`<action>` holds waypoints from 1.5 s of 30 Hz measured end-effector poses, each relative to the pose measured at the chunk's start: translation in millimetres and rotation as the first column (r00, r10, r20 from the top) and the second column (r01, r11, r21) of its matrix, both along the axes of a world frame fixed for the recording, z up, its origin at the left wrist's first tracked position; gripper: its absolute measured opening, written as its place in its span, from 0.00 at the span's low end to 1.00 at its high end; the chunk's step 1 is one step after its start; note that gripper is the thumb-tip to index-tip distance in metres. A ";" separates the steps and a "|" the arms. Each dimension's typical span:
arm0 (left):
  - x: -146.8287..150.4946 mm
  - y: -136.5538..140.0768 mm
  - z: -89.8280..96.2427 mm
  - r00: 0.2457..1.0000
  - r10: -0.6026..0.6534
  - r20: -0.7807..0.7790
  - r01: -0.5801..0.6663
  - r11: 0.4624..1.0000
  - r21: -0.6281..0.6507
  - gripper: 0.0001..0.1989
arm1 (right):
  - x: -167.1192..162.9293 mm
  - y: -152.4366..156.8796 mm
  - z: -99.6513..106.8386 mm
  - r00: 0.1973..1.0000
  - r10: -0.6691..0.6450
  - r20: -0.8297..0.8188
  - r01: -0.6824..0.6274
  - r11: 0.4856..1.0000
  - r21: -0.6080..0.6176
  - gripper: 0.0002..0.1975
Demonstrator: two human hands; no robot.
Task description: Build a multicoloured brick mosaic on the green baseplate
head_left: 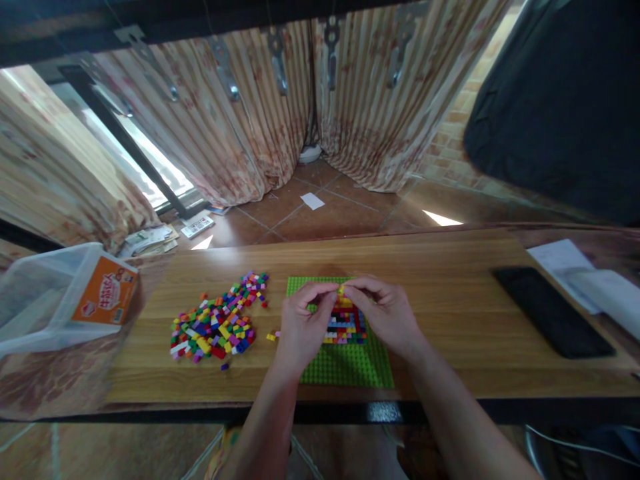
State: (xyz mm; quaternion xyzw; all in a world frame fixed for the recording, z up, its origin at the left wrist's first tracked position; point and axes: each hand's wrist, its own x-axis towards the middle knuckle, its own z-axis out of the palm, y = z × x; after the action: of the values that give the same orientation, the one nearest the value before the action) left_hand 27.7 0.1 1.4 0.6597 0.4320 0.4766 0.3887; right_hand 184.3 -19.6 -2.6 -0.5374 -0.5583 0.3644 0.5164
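A green baseplate [350, 370] lies on the table and bears a built block of multicoloured toy bricks [345, 329]. Above its far part, a small yellow brick [341, 291] shows between the fingertips of both hands. My left hand [304, 325] is closed in a pinch at the brick's left side. From the right, my right hand [389, 313] pinches at the same brick. My fingers partly cover the brick and the build behind them. A few loose bricks [271, 337] lie just left of my left hand.
Left of the baseplate, a large pile of mixed loose bricks [215, 327] spreads over the wooden table [440, 280]. A clear plastic bin [45, 327] with an orange label stands at the far left. A black flat device [553, 310] and white papers [575, 273] lie at the right.
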 end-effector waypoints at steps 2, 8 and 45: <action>-1.7 1.5 -1.1 0.998 0.051 -0.046 -0.053 0.998 -0.041 0.07 | 5.7 1.7 -0.2 0.996 -0.045 0.074 0.045 0.999 0.000 0.10; -7.9 7.7 -4.5 0.983 0.136 -0.123 -0.156 0.973 -0.171 0.08 | 19.1 4.1 -5.6 0.963 -0.059 0.264 0.088 0.991 -0.101 0.10; -8.2 9.1 -8.6 0.933 0.035 -0.357 -0.095 0.984 -0.152 0.08 | 21.3 6.8 -7.5 0.936 0.065 0.345 -0.010 0.988 -0.157 0.12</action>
State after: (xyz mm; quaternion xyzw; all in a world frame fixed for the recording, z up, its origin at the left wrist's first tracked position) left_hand 19.6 9.2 -7.2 0.6848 0.5548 0.3252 0.3427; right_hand 205.5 -12.8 -10.1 -0.6207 -0.6216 0.3149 0.3596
